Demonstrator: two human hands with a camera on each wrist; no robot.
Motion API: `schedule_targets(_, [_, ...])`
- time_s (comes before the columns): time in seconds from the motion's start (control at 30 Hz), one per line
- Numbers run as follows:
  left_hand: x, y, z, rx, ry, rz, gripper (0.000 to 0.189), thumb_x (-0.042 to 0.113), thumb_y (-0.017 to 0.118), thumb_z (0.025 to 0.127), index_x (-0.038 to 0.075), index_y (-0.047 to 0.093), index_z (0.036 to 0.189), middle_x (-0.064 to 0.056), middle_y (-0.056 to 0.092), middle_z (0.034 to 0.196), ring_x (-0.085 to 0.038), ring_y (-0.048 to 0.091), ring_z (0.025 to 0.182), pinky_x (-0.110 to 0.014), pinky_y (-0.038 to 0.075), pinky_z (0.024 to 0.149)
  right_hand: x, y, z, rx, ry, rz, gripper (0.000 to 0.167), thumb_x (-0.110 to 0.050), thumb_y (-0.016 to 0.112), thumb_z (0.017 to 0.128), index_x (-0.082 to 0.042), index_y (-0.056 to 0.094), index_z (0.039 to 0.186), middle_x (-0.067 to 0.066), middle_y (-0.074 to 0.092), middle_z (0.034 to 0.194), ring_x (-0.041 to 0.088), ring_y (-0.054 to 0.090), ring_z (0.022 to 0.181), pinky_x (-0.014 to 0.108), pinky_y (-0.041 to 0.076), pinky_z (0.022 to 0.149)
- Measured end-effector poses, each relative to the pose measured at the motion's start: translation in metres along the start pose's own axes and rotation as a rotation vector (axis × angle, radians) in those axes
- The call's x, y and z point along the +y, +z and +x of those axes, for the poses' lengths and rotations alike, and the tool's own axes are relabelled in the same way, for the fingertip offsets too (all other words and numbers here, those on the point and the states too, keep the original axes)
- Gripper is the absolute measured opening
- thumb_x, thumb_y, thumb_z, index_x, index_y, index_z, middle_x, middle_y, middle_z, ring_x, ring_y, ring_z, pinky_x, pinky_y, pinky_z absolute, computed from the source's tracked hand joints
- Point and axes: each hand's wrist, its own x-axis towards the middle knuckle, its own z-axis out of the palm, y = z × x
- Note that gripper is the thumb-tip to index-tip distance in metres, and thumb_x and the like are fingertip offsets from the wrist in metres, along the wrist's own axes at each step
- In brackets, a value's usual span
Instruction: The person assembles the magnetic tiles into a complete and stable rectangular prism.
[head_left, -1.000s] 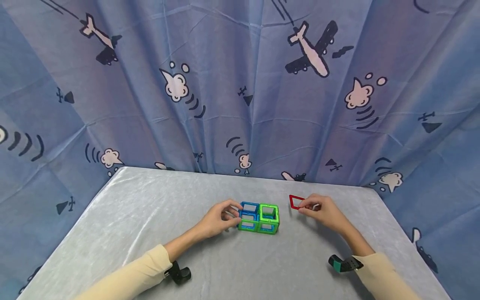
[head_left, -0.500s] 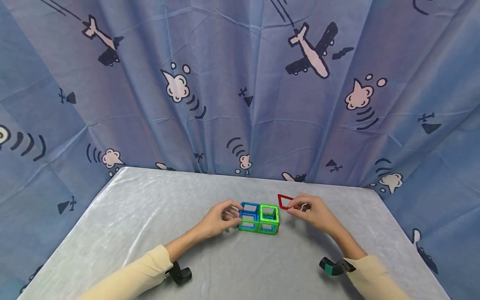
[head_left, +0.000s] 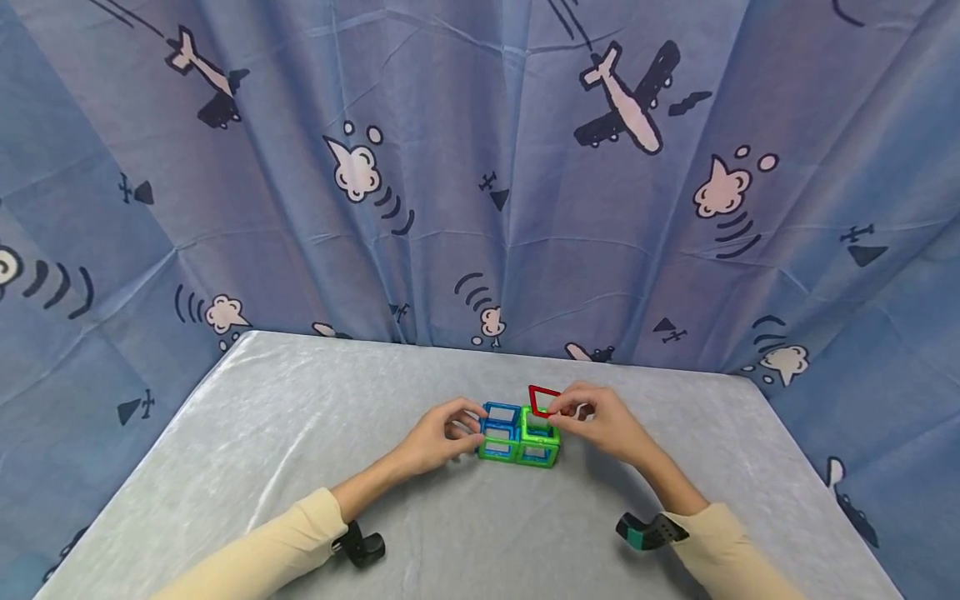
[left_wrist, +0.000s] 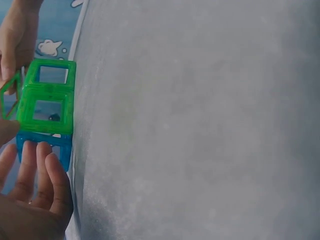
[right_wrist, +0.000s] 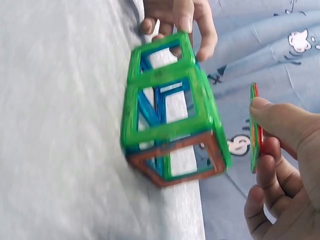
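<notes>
A two-cube block of see-through magnetic tiles, blue at the left and green at the right and front, stands on the cloth. My left hand holds its left end, thumb at the front and fingers behind. A red end tile faces the right wrist camera. My right hand pinches a red square magnetic tile between thumb and fingers; from the head it overlaps the top of the green cube. Seen edge-on in the right wrist view, this held piece shows green along one side and red along the other.
A pale grey cloth covers the table. Behind it hangs a blue curtain printed with planes and clouds. Each wrist carries a black camera mount, the right one with a green patch.
The right hand has moved left with the red tile, from beside the block to over its green cube. The left hand and the block have stayed in place.
</notes>
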Motion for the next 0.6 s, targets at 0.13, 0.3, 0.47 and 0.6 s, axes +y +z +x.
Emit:
schedule_targets(0.13, [-0.001,0.0,0.0,0.0,-0.006,0.004,0.03,-0.004,0.066,0.096,-0.009,0.059,0.125,-0.021,0.065,0.104,-0.046,0.068,0.089,-0.05,0.053,0.059,-0.007,0.007,0.004,-0.008,0.001,0.013,0.008,-0.015,0.083,0.087,-0.017,0.078,0.092,-0.003,0.064,0.086,0.019,0.057,0.081,0.031,0.049,0.065])
schedule_targets(0.3, [-0.001,-0.001,0.001,-0.001,-0.003,0.006,0.03,-0.004,0.066,0.096,-0.009,0.059,0.125,-0.021,0.065,0.104,-0.046,0.068,0.089,-0.053,0.053,0.06,-0.015,0.014,0.01,-0.032,0.015,0.011,0.006,-0.017,0.082,0.089,-0.016,0.078,0.093,-0.003,0.063,0.086,0.02,0.056,0.08,0.03,0.049,0.065])
schedule_targets(0.47, [0.0,0.0,0.0,-0.001,0.002,0.001,0.031,-0.005,0.066,0.096,-0.01,0.058,0.126,-0.023,0.065,0.105,-0.047,0.068,0.088,-0.057,0.053,0.06,-0.02,0.024,0.015,-0.059,0.009,-0.005,0.005,-0.017,0.082,0.089,-0.015,0.078,0.093,-0.005,0.063,0.086,0.017,0.056,0.079,0.032,0.05,0.065])
schedule_targets(0.6, [0.0,0.0,0.0,-0.005,0.006,0.001,0.031,-0.005,0.066,0.096,-0.009,0.057,0.126,-0.023,0.065,0.105,-0.048,0.068,0.087,-0.058,0.052,0.06,-0.023,0.03,0.016,-0.064,-0.011,-0.007,0.006,-0.017,0.081,0.089,-0.014,0.079,0.094,-0.005,0.062,0.086,0.02,0.057,0.079,0.035,0.053,0.065])
